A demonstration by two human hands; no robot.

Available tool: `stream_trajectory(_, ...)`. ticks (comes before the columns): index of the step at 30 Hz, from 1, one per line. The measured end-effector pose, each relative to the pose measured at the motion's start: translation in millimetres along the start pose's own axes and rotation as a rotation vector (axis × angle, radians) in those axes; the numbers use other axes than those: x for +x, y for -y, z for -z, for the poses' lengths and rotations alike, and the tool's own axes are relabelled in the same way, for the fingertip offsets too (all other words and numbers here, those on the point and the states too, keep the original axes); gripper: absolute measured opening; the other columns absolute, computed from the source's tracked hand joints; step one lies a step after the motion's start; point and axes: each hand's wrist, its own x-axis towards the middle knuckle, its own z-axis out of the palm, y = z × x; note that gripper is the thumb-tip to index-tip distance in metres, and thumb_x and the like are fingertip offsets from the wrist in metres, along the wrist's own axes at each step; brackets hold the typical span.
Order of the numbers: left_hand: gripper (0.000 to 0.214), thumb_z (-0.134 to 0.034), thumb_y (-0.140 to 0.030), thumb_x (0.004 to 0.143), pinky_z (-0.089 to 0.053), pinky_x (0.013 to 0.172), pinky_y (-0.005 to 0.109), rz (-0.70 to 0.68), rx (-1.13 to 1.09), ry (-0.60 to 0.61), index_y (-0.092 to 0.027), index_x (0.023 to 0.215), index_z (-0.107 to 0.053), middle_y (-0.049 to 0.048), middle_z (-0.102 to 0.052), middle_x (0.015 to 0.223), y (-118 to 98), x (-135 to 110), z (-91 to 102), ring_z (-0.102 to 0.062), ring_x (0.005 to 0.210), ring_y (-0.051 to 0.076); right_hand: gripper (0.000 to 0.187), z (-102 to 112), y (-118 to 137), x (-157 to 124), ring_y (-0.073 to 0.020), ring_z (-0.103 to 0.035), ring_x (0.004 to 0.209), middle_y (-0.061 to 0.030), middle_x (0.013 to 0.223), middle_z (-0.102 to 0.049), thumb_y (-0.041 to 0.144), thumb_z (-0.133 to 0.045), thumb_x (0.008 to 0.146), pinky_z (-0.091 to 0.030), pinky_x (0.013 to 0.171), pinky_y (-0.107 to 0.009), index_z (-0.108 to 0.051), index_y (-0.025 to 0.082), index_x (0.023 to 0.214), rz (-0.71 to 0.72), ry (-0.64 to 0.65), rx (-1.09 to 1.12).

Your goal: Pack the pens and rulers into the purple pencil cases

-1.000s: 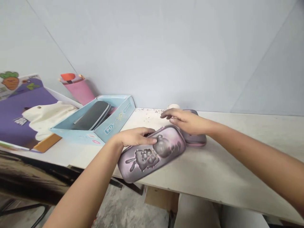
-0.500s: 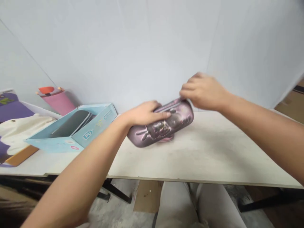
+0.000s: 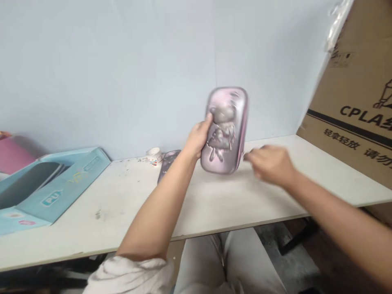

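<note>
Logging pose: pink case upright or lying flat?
Upright: the pink case is held long side vertical in the left hand, embossed figure head-up.

The case (image 3: 226, 128) is pinkish mauve with a darker figure (image 3: 222, 139). At eight o'clock from it, the box (image 3: 67, 190) is pale blue with yellow lettering (image 3: 77, 177); between two and three, the carton (image 3: 352, 83) is brown, banded and lettered in black.

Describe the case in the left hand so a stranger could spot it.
Find the white table, then the left hand above it. That hand grips a shiny pinkish-purple case with a raised cartoon figure. Unlike the darker case lying beside the white cup, this one is held upright.
</note>
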Motion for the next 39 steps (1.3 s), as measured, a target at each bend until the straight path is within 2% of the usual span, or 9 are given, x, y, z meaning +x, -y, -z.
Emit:
stream_trajectory(5, 0.05, -0.045, -0.06, 0.079, -0.051, 0.075, 0.027, 0.075, -0.418, -0.436, -0.014, 0.093, -0.061, 0.0049, -0.068, 0.086, 51.0, 21.6, -52.7, -0.065, 0.081, 0.016, 0.02, -41.2, 58.2, -20.1, -0.0113, -0.043, 0.051, -0.0014, 0.055, -0.054, 0.01, -0.043, 0.079, -0.026, 0.054, -0.028, -0.057, 0.017, 0.065, -0.184, 0.048, 0.028)
stream_trajectory(9, 0.049, -0.036, -0.056, 0.085, -0.052, 0.077, 0.028, 0.309, -0.536, -0.524, -0.015, 0.091, -0.061, 0.0053, -0.068, 0.09, 84.8, 12.7, -72.2, -0.065, 0.084, 0.016, 0.023, -63.3, 58.5, -50.2, -0.0131, -0.051, 0.054, -0.0047, 0.06, -0.06, 0.01, -0.04, 0.081, -0.031, 0.056, -0.027, -0.061, 0.015, 0.073, -0.344, 0.286, 0.225)
stream_trajectory(12, 0.04, -0.037, -0.048, 0.088, -0.053, 0.077, 0.028, 0.375, -0.504, -0.462, -0.015, 0.089, -0.061, 0.0053, -0.069, 0.088, 99.0, 8.9, -67.5, -0.065, 0.082, 0.016, 0.024, -62.4, 28.7, -78.9, -0.0149, -0.058, 0.066, -0.0053, 0.074, -0.066, 0.018, -0.04, 0.084, -0.039, 0.062, -0.026, -0.064, 0.018, 0.087, -0.446, 0.475, 0.572)
stream_trajectory(15, 0.038, -0.04, -0.045, 0.087, -0.053, 0.077, 0.03, 0.563, -0.394, -0.341, -0.013, 0.089, -0.06, 0.0082, -0.068, 0.088, 114.4, 11.1, -65.1, -0.065, 0.082, 0.017, 0.041, -53.9, -5.8, -87.1, -0.0165, -0.061, 0.074, -0.0068, 0.088, -0.067, 0.035, -0.023, 0.092, -0.046, 0.067, -0.03, -0.057, 0.019, 0.109, -0.945, 0.294, 0.897)
stream_trajectory(17, 0.043, -0.038, -0.049, 0.087, -0.053, 0.078, 0.032, 0.662, -0.306, -0.275, -0.012, 0.095, -0.059, 0.0106, -0.068, 0.092, 126.2, 12.6, -71.0, -0.065, 0.084, 0.019, 0.046, -49.4, -20.9, -80.1, -0.0185, -0.06, 0.089, -0.0084, 0.105, -0.063, 0.044, -0.023, 0.091, -0.047, 0.076, -0.035, -0.048, 0.021, 0.123, -1.07, 0.195, 1.011)
stream_trajectory(26, 0.099, -0.073, -0.049, 0.06, -0.048, 0.086, 0.036, 0.451, 0.19, -0.02, -0.022, 0.136, -0.015, 0.0153, -0.054, 0.122, 136.7, 1.2, -105.5, -0.058, 0.104, 0.025, 0.047, -53.8, -33.2, -81.2, -0.0215, -0.05, 0.114, -0.0077, 0.121, -0.053, 0.042, -0.035, 0.087, -0.035, 0.1, -0.038, -0.047, 0.025, 0.129, -1.002, 0.26, 0.866)
stream_trajectory(33, 0.058, -0.045, -0.052, 0.079, -0.049, 0.084, 0.039, 0.49, 0.279, 0.061, -0.019, 0.126, -0.037, 0.0138, -0.056, 0.12, 123.6, 9.0, -71.9, -0.058, 0.106, 0.026, 0.049, -58.2, -49.3, -120.9, -0.0222, -0.043, 0.123, -0.0063, 0.13, -0.051, 0.038, -0.035, 0.086, -0.029, 0.105, -0.039, -0.048, 0.018, 0.128, -1.247, 0.386, 0.941)
stream_trajectory(37, 0.073, -0.048, -0.045, 0.077, -0.024, 0.108, 0.04, 0.178, 0.933, 0.009, -0.009, 0.136, -0.025, 0.0194, -0.032, 0.141, 125.4, 17.2, -52.1, -0.028, 0.132, 0.028, 0.048, -54.6, -49.1, -137.8, -0.0214, -0.045, 0.121, -0.0047, 0.13, -0.052, 0.038, -0.041, 0.083, -0.03, 0.104, -0.039, -0.049, 0.02, 0.126, -1.309, 0.4, 1.03)
stream_trajectory(39, 0.08, -0.045, -0.053, 0.077, -0.011, 0.11, 0.044, 0.086, 1.209, 0.136, -0.007, 0.138, -0.022, 0.0197, -0.019, 0.147, 136.4, 15.7, -57.4, -0.011, 0.137, 0.03, 0.051, -54.0, -43.3, -139.0, -0.0218, -0.044, 0.122, -0.006, 0.131, -0.051, 0.037, -0.044, 0.081, -0.029, 0.105, -0.039, -0.046, 0.019, 0.129, -1.317, 0.402, 1.054)
